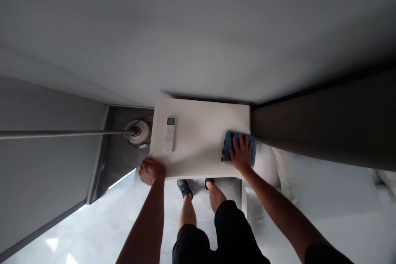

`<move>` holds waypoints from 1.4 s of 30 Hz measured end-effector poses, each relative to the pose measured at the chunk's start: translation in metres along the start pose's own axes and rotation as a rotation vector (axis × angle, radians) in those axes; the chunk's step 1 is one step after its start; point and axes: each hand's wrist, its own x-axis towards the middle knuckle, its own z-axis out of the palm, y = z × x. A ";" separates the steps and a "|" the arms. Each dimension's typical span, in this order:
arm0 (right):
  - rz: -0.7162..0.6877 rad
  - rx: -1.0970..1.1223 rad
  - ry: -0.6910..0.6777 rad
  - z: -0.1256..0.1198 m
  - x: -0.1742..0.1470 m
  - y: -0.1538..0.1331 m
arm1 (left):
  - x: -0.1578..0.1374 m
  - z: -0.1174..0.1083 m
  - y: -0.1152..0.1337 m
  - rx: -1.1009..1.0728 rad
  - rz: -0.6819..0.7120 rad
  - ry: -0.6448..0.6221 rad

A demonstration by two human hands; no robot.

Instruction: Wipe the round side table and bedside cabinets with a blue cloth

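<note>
My right hand (241, 152) lies flat on a folded blue cloth (228, 144), its fingers spread. The cloth sits at the right side of a small white bedside table (198, 132) and reaches past its right edge. At the table's front left corner is my left hand (151, 170), closed, with its fingers curled at the corner. A white remote control (170, 134) with a small dark screen lies on the left part of the tabletop, apart from both hands.
A floor lamp base (138, 133) with a long pole and a cord stands left of the table. Behind is a grey wall (198, 49). To the right are a dark headboard (324, 119) and a bed with pale bedding (334, 189). My feet stand before the table.
</note>
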 end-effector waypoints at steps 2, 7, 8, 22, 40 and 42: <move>0.038 0.031 -0.064 0.019 -0.073 0.004 | 0.000 0.000 -0.001 -0.006 0.004 -0.002; 0.080 0.002 -0.128 0.028 -0.125 -0.007 | 0.001 0.003 -0.003 -0.030 0.016 0.023; 0.056 -0.035 -0.137 0.022 -0.108 -0.013 | 0.002 0.004 -0.003 -0.032 0.015 0.033; 0.077 -0.290 0.093 -0.024 0.179 -0.080 | 0.003 0.014 -0.005 -0.015 0.025 0.066; -0.158 -0.247 -0.021 -0.013 0.162 -0.120 | 0.001 0.014 -0.008 0.000 0.013 0.048; -0.092 -0.231 0.038 -0.016 0.205 -0.125 | 0.000 0.013 -0.007 -0.002 0.011 0.049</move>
